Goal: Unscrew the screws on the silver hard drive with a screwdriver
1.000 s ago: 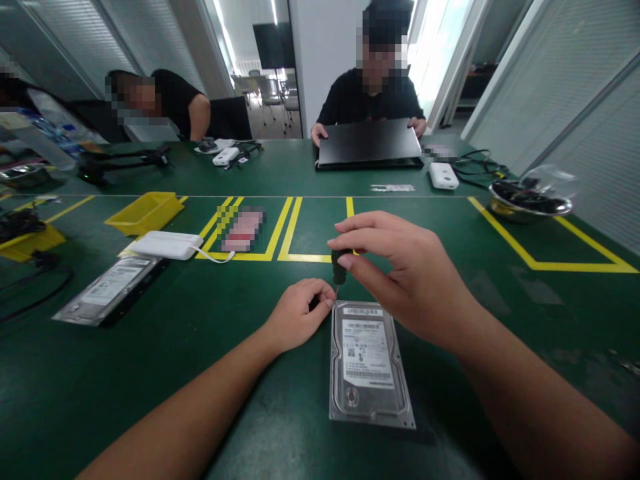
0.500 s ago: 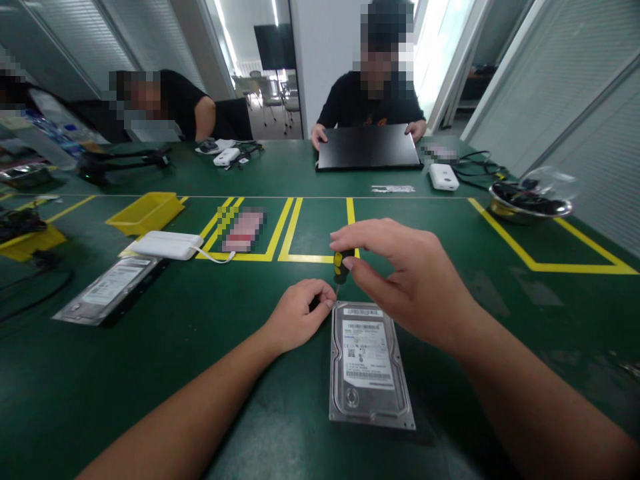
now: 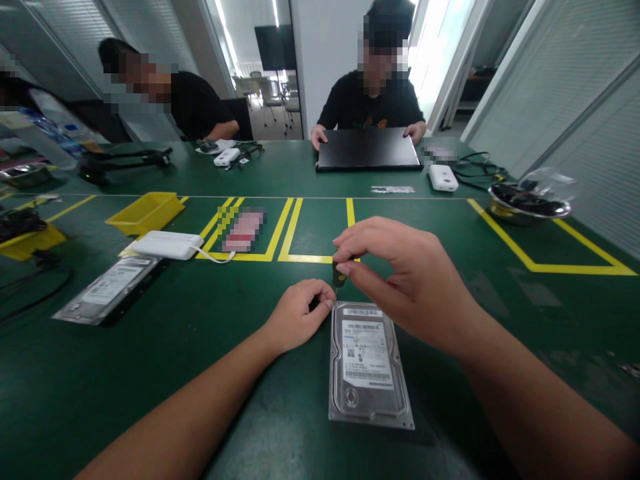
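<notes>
A silver hard drive with a white label lies flat on the green table, in front of me. Above its far left corner stands a small black and yellow screwdriver, nearly upright, tip down at the corner. My right hand grips its handle from above between thumb and fingers, covering much of it. My left hand rests on the table beside that corner, thumb and fingertips pinched together right by the screwdriver's tip. What lies between those fingertips is hidden.
Left lie another hard drive, a white power bank cabled to a phone, and a yellow bin. A metal bowl stands far right. Across the table a person holds a black panel; another sits at left.
My right fingers have turned and closed further round the screwdriver handle, hiding more of it. My left hand and the drive stay put. The person at left has raised their head.
</notes>
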Motion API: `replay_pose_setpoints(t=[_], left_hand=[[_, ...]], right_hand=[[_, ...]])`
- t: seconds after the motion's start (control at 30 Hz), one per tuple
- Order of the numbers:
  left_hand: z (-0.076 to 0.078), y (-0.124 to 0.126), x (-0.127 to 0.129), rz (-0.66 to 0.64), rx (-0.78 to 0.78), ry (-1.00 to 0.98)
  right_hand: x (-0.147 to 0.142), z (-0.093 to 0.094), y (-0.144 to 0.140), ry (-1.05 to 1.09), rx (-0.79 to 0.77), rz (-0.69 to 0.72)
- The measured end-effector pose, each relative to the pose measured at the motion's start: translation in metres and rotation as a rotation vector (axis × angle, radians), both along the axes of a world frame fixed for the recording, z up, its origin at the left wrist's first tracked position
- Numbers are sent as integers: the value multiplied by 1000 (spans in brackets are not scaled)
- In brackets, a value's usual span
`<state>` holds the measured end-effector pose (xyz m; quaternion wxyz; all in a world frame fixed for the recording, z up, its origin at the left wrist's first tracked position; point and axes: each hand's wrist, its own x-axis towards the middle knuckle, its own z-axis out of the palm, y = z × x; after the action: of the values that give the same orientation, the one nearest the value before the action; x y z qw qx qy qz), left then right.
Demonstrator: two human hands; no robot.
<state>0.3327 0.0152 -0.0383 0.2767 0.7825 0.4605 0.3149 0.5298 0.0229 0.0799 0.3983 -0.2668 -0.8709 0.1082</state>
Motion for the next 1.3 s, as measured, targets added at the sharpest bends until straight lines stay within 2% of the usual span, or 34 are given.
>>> replay_pose_setpoints(t=[0.27,0.43,0.7,1.07,1.3], left_hand=[[-1,1,0,5,17,6],[-3,1,0,-3,12,-5],[-1,0,0,-1,5,-1],[-1,0,0,-4,-1,0],[-1,1,0,-8,-2,-3]], right_hand=[[1,0,-1,-18,-6,27],[0,-2,0,8,-33,-14],[-3,-5,2,51,26,-61],[-4,-5,1,56,20,-11],[-5,-6,2,63,58,-85]])
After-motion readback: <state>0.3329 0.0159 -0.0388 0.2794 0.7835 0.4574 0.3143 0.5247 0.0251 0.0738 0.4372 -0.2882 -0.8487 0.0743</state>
